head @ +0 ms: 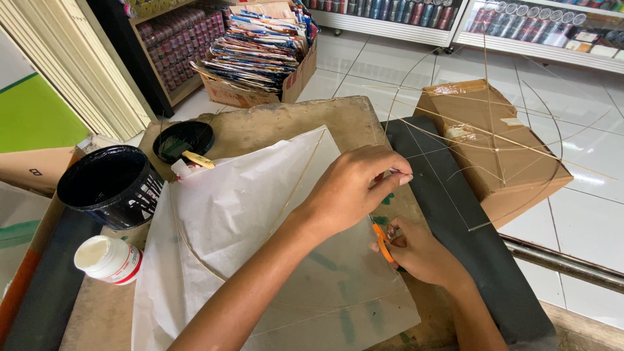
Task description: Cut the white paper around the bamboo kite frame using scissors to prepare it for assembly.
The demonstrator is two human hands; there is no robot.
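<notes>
Head view: a sheet of thin white paper (240,214) lies flat on the table (286,123), covering most of its middle. A frame of thin bamboo sticks (296,188) rests on the paper: one straight stick runs from the sheet's upper corner down toward its centre, and a curved stick bows across the lower half.

The left hand (354,188) reaches across the sheet from the lower left. Its fingers are closed in a narrow pinch at the sheet's right edge; the item pinched is too small to tell. The right hand (419,250) sits just below and to the right of the left hand, at the same edge of the paper. It is closed around orange-handled scissors (383,242), of which only the handle shows; the blades are hidden.

A dark panel (468,247) lies along the table's right side, under the right hand. At the table's left stands a black bucket (110,185), open at the top. Its black lid (184,140) lies behind it, with a pale-handled brush (198,160) resting across it. A white glue bottle (109,260) with a red band lies on its side near the left front corner.

On the tiled floor to the right, a brown cardboard box (494,149) carries more bare stick frames (500,130). A second carton beyond the table holds stacked printed sheets (260,45). Shelves of small cans (403,12) line the far wall.
</notes>
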